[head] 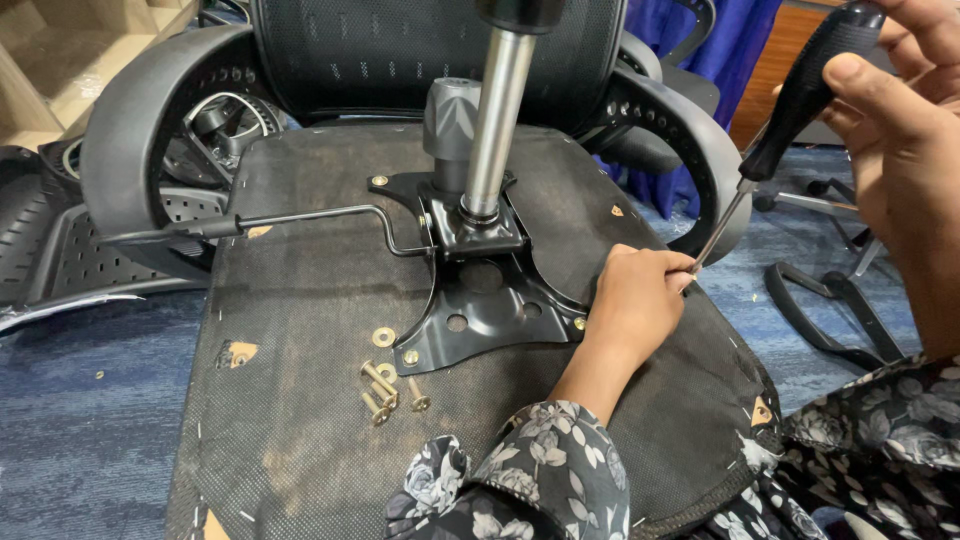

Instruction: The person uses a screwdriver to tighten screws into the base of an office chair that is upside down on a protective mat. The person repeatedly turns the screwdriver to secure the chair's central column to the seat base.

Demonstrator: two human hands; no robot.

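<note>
An office chair lies upside down, its seat underside (300, 330) covered in black fabric. A black metal mounting plate (480, 310) with a chrome gas cylinder (495, 110) is fixed at its middle. My left hand (635, 300) rests on the seat by the plate's right corner, fingers closed around the tip of a screwdriver shaft (722, 226). My right hand (900, 130) grips the screwdriver's black handle (805, 90) up at the right. Several loose brass bolts (385, 390) and a washer (383, 337) lie on the fabric in front of the plate.
A black lever rod (300, 217) runs left from the plate. Curved grey armrests (130, 140) (690, 150) flank the seat, with the mesh backrest (400, 50) behind. Blue carpet (90, 400) surrounds it; a chair base (830, 300) lies at right, wooden shelving (80, 50) at upper left.
</note>
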